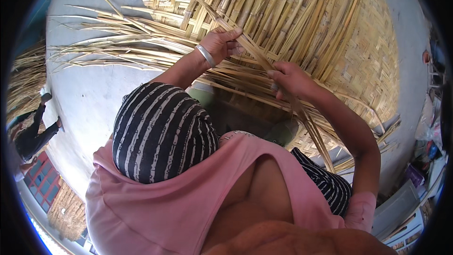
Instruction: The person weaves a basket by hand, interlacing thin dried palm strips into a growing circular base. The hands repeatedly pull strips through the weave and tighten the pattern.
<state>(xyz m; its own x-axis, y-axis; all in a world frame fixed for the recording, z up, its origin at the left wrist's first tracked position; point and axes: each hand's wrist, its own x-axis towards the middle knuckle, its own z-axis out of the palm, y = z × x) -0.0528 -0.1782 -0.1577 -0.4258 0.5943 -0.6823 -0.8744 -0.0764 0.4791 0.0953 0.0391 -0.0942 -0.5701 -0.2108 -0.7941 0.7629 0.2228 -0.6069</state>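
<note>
A few long, flat reed strips [255, 52] run slantwise between my two hands, from the upper left down past my right forearm. My left hand [222, 42], with a silver bracelet at the wrist, pinches them between thumb and fingers. Lower and to the right, my right hand [293, 80] is closed around the same strips, and their ends trail down beside my knee. Beneath both hands lies a woven reed mat [375, 52]. Many loose reeds [288, 14] are spread lengthwise over it, and others cross under my hands. Parts of my fingers are hidden.
Reed ends [104, 33] fan out on the grey floor [94, 99] at left. Another person [35, 132] is at the far left, close to piled reeds [26, 75]. Household clutter [427, 156] stands along the right edge. My bent knees are close below the mat.
</note>
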